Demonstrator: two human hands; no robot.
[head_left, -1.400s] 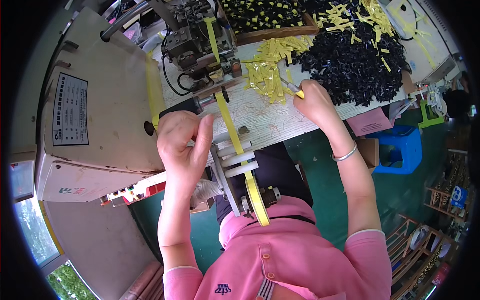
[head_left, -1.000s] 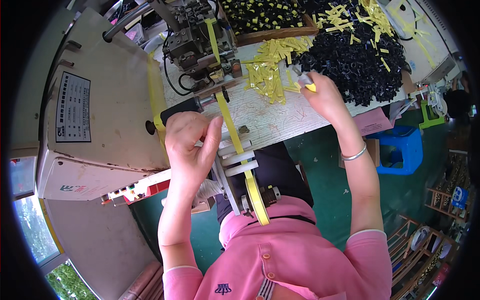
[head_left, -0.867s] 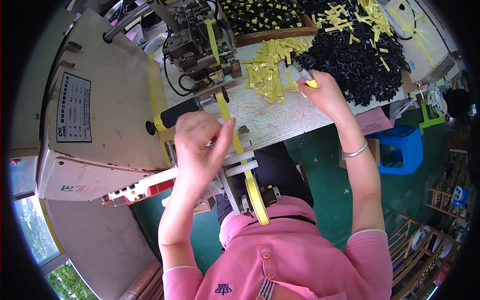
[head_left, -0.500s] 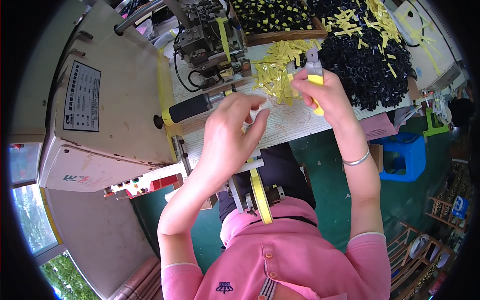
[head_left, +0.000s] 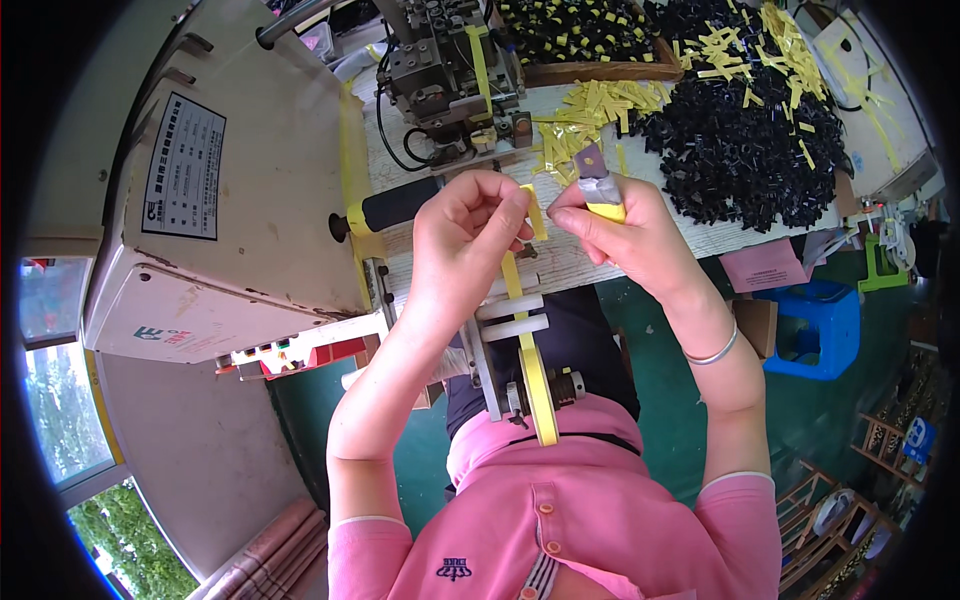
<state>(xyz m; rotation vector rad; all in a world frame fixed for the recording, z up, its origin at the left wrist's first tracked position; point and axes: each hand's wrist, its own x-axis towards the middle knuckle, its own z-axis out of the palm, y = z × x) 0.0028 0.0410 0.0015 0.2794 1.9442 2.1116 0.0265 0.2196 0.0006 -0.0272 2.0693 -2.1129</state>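
My left hand (head_left: 465,235) is closed in a pinch on a short yellow strip (head_left: 537,215), which hangs just beyond the fingertips. Facing it, my right hand (head_left: 640,235) wraps round a knife (head_left: 602,192) with a wide metal blade and a yellow handle; the blade points away from me. A small gap separates the fingertips of the two hands. Beyond them lies a loose pile of cut yellow strips (head_left: 600,105) on the white table (head_left: 590,250). Below my hands, a roll of yellow tape (head_left: 538,395) sits on a spindle, its tape running up towards the table.
A metal press-like machine (head_left: 445,85) stands beyond my left hand, near a black-gripped handle (head_left: 400,205). To its left is a large beige cabinet (head_left: 260,180). Small black parts (head_left: 740,150) are heaped at right, and a wooden tray (head_left: 600,72) is at the back. A blue stool (head_left: 815,335) stands below.
My right hand has come down and left towards my left hand. My left hand has closed from a loose, parted pose and now holds a yellow strip. The view has shifted slightly.
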